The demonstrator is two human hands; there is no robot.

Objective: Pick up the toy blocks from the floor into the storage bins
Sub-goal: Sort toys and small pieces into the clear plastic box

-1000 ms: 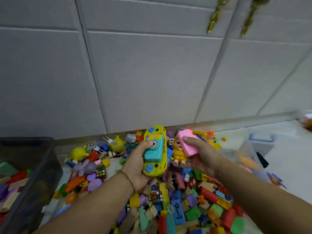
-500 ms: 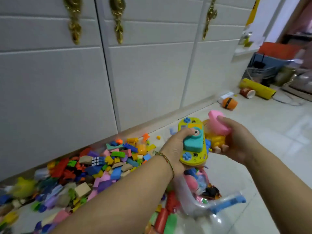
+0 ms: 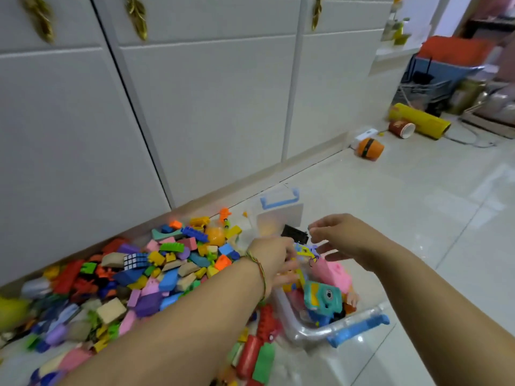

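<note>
A clear storage bin (image 3: 302, 331) with blue handles (image 3: 358, 330) stands on the floor in front of me. Inside it lie a teal-and-yellow toy camera (image 3: 322, 299) and a pink pig toy (image 3: 334, 274) among other toys. My left hand (image 3: 274, 256) hovers over the bin's left side with fingers pointing down, holding nothing that I can make out. Over the bin's far side my right hand (image 3: 344, 238) is spread and empty. A big pile of coloured toy blocks (image 3: 167, 268) covers the floor to the left, along the cabinet base.
White cabinet doors (image 3: 209, 107) with gold handles rise behind the pile. An orange cup (image 3: 370, 147), a paper cup (image 3: 402, 128) and a yellow roll (image 3: 420, 121) lie on the tiled floor at the back right, with household clutter beyond.
Both hands came down over the clear bin and let go: the toy camera left my left hand and the pink pig toy my right. Both toys now lie in the bin.
</note>
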